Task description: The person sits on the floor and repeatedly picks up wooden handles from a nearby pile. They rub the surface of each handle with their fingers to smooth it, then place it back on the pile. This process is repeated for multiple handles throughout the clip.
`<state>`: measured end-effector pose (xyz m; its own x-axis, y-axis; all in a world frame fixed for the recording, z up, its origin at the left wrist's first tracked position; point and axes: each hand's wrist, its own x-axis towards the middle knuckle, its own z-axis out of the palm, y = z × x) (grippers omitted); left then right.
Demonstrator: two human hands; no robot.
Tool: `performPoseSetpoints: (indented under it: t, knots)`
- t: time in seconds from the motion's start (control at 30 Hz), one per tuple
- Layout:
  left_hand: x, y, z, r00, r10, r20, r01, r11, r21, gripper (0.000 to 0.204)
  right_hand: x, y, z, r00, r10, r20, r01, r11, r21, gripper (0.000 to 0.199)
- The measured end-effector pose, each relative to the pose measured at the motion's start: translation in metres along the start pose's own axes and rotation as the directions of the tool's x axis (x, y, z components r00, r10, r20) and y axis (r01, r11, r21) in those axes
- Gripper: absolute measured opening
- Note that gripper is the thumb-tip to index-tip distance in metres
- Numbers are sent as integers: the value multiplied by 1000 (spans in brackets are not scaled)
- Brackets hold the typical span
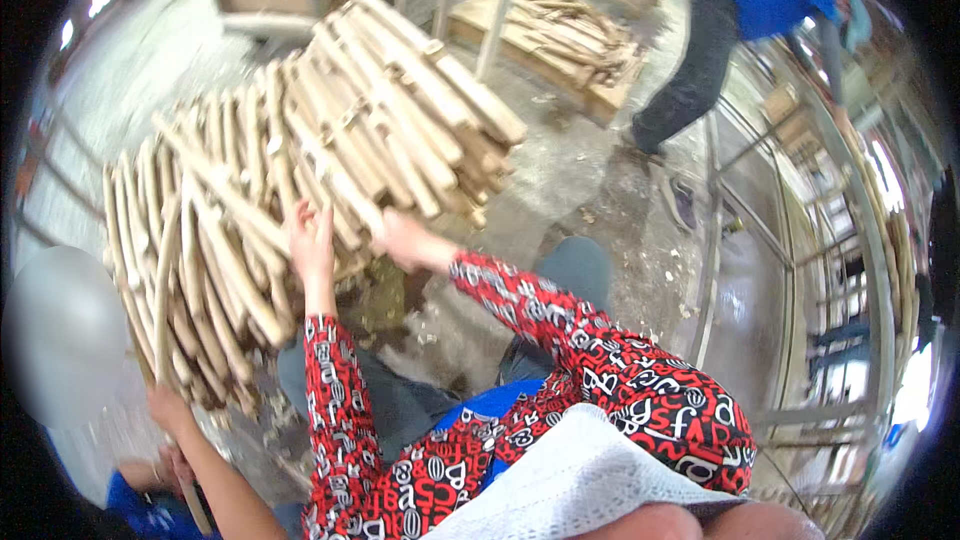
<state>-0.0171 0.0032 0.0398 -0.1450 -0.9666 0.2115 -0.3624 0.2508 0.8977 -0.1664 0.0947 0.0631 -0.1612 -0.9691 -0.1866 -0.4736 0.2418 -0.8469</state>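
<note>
A wide pile of pale, peeled wooden sticks [225,230] lies in front of me, most of them side by side with their near ends toward me. My right hand [405,242] is closed round the near end of one pale stick [335,175] on the pile's right part. Beside it, my left hand [314,245] is raised at the near stick ends, its fingers stretched and apart. Whether its palm touches a stick is hard to tell. Both hands are slightly blurred.
At lower left another person's hand [172,410] is at the pile's near edge. A person in blue [770,0] bends over a metal frame [850,155] at right. A low wooden box [600,95] of sticks stands behind, near upright metal posts [500,15]. The floor is wet.
</note>
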Motion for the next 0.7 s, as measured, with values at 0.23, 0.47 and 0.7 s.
performPoseSetpoints:
  t: [0.23, 0.47, 0.7]
  knots:
    - [-30, 22, 54, 865, -113, 489, -62, 943, 327, 62, -136, 83, -16, 855, 272, 441, -518, 470, 715, 25]
    - [-60, 35, 71, 877, 85, 473, -293, 875, 386, 45, -169, 110, -5, 922, 325, 213, -388, 753, 532, 20]
    - [-64, 43, 60, 897, 318, 306, -417, 839, 350, 36, -168, 111, -2, 983, 174, 61, -180, 840, 511, 33]
